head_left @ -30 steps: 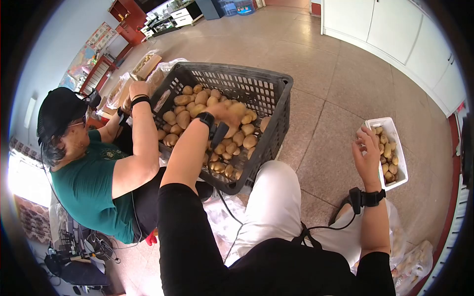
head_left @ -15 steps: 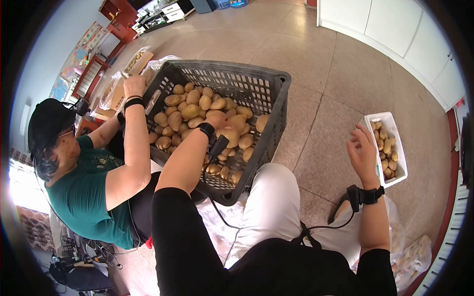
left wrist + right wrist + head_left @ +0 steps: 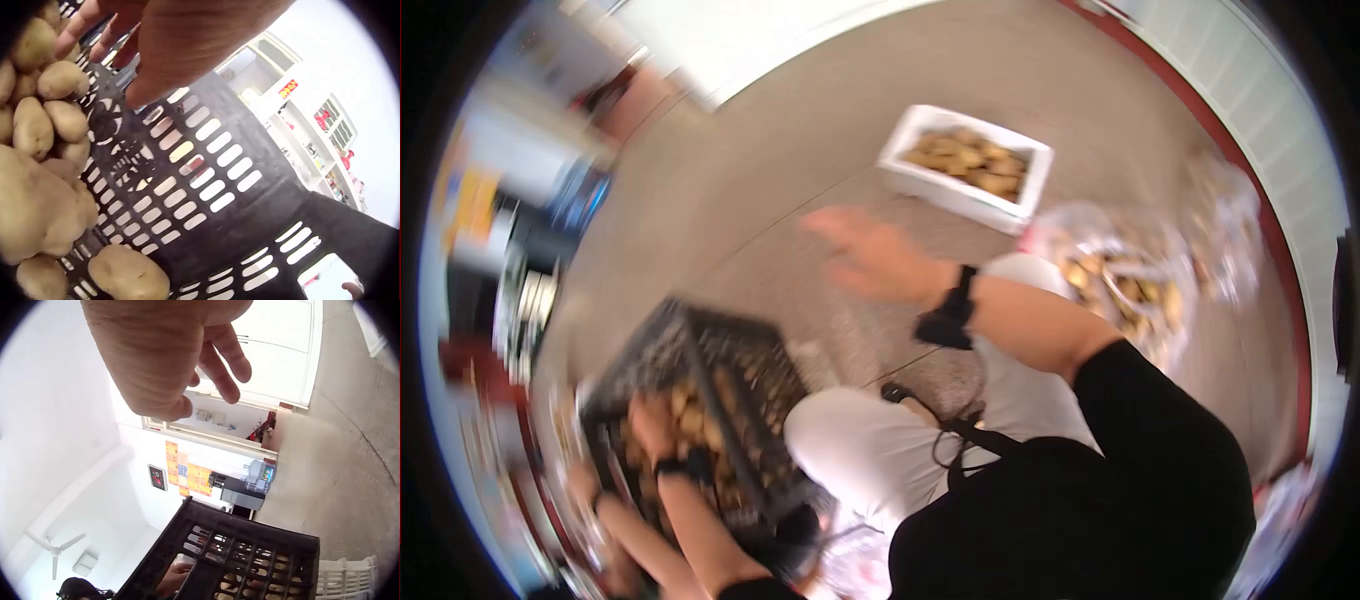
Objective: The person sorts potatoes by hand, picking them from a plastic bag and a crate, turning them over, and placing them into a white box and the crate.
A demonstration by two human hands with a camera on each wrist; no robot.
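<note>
My left hand [image 3: 652,425] is inside the black plastic crate [image 3: 730,415], low over the potatoes [image 3: 690,415]. In the left wrist view its fingers [image 3: 78,28] spread out beside the heaped potatoes [image 3: 31,128], close to the slotted crate wall [image 3: 250,206], and I see nothing in its grasp. My right hand [image 3: 870,255] hangs in the air over the floor, between the crate and a white box of potatoes [image 3: 905,170]. Its fingers are loosely bent and hold nothing, as the right wrist view also shows. The head view is blurred.
Another person's hand [image 3: 580,485] is at the crate's left side; their black cap [image 3: 81,589] shows in the right wrist view. A clear plastic bag of potatoes [image 3: 1140,285] stands right of my knees. White cabinets [image 3: 770,30] line the far wall.
The head view has swung to the right, so the crate now appears lower left. My right hand has moved away from the white box towards the crate. My left hand stays in the crate.
</note>
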